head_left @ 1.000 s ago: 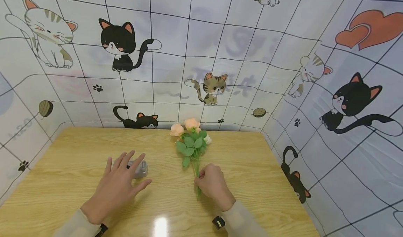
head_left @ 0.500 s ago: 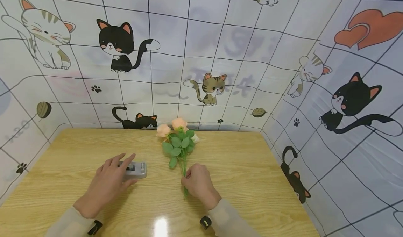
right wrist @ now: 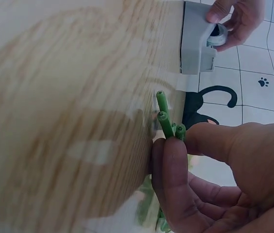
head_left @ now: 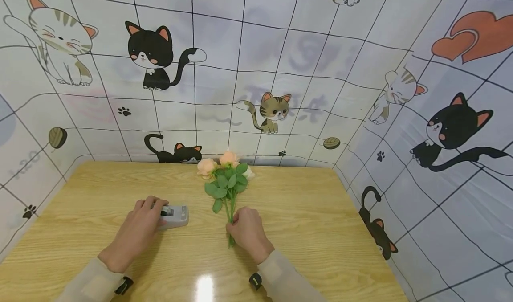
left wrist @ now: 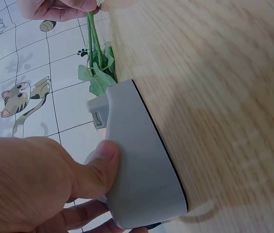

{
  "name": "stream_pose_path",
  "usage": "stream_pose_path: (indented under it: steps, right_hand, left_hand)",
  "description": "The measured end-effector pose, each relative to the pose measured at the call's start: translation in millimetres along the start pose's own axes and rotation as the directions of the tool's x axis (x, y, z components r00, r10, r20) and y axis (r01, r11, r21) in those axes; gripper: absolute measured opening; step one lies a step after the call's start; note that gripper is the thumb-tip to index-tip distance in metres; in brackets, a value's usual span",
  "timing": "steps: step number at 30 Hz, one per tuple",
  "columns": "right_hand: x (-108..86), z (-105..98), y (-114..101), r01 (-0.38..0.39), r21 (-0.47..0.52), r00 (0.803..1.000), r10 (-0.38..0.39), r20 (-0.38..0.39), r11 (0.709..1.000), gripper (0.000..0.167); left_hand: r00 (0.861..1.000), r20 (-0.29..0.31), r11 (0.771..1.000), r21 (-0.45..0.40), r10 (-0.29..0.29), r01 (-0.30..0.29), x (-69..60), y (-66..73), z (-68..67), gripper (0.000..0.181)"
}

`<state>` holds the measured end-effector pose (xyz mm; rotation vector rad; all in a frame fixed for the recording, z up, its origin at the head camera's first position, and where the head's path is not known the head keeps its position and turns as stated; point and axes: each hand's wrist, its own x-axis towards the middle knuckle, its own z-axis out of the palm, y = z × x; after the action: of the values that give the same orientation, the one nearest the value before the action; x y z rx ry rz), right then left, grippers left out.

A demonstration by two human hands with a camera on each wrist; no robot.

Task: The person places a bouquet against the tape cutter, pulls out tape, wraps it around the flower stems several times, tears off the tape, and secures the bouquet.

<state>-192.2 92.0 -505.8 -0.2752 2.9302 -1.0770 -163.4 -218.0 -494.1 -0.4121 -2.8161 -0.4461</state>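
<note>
A grey tape dispenser [head_left: 176, 217] stands on the table left of centre. My left hand [head_left: 138, 228] grips its left end; in the left wrist view the thumb presses the near side of the grey body [left wrist: 141, 160] while the fingers reach round the far side, partly hidden. To the right, my right hand [head_left: 247, 231] pinches the stems of a bunch of artificial roses [head_left: 230, 181], peach and white with green leaves. The blooms point toward the back wall. Several cut stem ends [right wrist: 165, 124] stick out past the thumb and fingers in the right wrist view.
The wooden table [head_left: 316, 226] ends at a wall covering [head_left: 216, 83] printed with cats, behind and on both sides. The blooms lie near the table's back edge. A bright light reflection [head_left: 205, 288] shows at the front.
My left hand, earlier spread over the tape dispenser, has come down and closed round its left end. My right hand has moved left with the roses, bringing them nearer the dispenser.
</note>
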Motion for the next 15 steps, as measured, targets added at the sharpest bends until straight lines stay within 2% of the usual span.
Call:
stream_pose_path:
  steps: [3, 8, 11, 15]
  right_hand:
    - [0.6, -0.4, -1.2, 0.000, -0.022, 1.000, 0.000, 0.003, 1.000, 0.013]
    - [-0.6, -3.9, -2.3, -0.021, -0.021, 0.999, 0.021, 0.027, 1.000, 0.027]
    - [-2.5, -4.7, -3.2, -0.019, -0.004, 0.999, 0.019, 0.042, 1.000, 0.029]
    - [-3.7, -0.5, -7.1, 0.038, -0.081, 0.999, -0.040, -0.013, 0.996, 0.029]
  left_hand:
    - [1.000, -0.011, 1.000, -0.010, 0.010, -0.010, 0.5, -0.1, 0.9, 0.048]
    - [0.999, -0.023, 0.999, -0.032, 0.042, -0.042, 2.1, 3.0, 2.6, 0.044]
    - [0.999, -0.019, 0.998, -0.033, 0.051, -0.052, 1.6, 5.4, 3.4, 0.045]
    - [0.998, -0.025, 0.998, -0.021, 0.055, -0.055, -0.5, 6.3, 4.3, 0.047]
